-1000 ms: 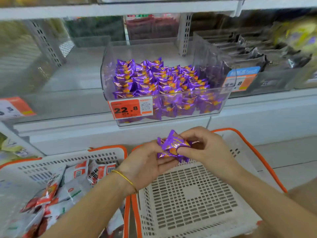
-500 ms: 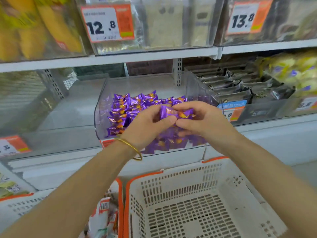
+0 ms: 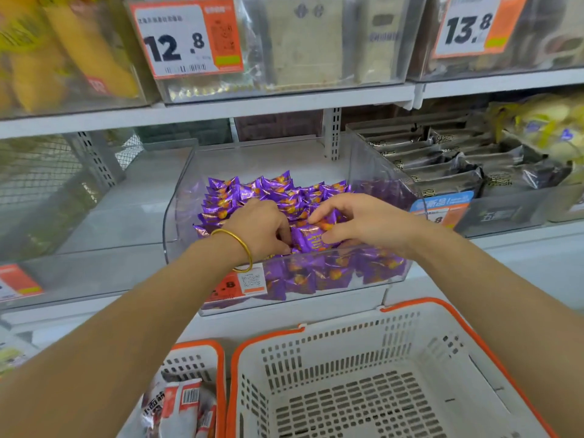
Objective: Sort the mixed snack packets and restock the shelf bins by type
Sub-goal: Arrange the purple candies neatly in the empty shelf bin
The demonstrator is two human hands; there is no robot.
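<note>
On the head camera I saw both hands reaching into the clear bin point(image 3: 177, 222) on the middle shelf. My left hand point(image 3: 264, 227), with a gold bangle point(image 3: 243, 245) at the wrist, curled its fingers around the purple packets point(image 3: 311, 240) from the left, and my right hand point(image 3: 357, 221) pinched them from the right. The packets sat low at the bin's front, on the matching pile point(image 3: 252, 191). Below stood a white basket point(image 3: 316, 352), and beside it a second basket point(image 3: 196, 352) held red-and-white packets point(image 3: 180, 403).
</note>
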